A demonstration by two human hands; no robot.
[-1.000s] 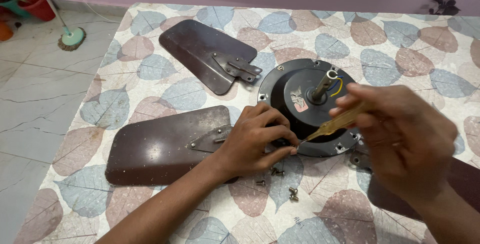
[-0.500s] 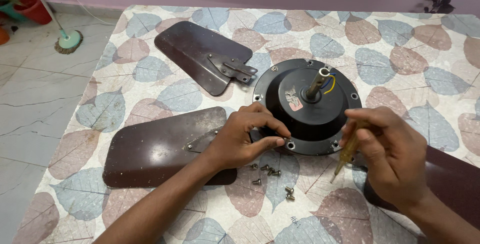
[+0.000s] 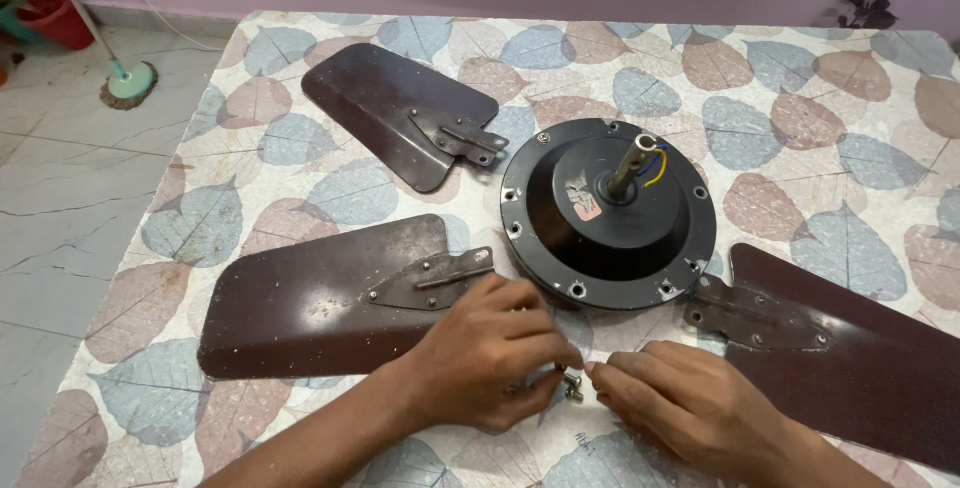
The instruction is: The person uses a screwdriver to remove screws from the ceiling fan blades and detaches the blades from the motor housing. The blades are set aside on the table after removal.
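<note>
i see my left hand (image 3: 490,353) and right hand (image 3: 690,408) meeting fingertip to fingertip near the cloth's (image 3: 800,98) front edge, both pinched on a small screw (image 3: 572,385) lying just before the fan motor hub (image 3: 610,213), wrists low, beside the nearest brown blade (image 3: 320,303), presumably for its bracket.
</note>
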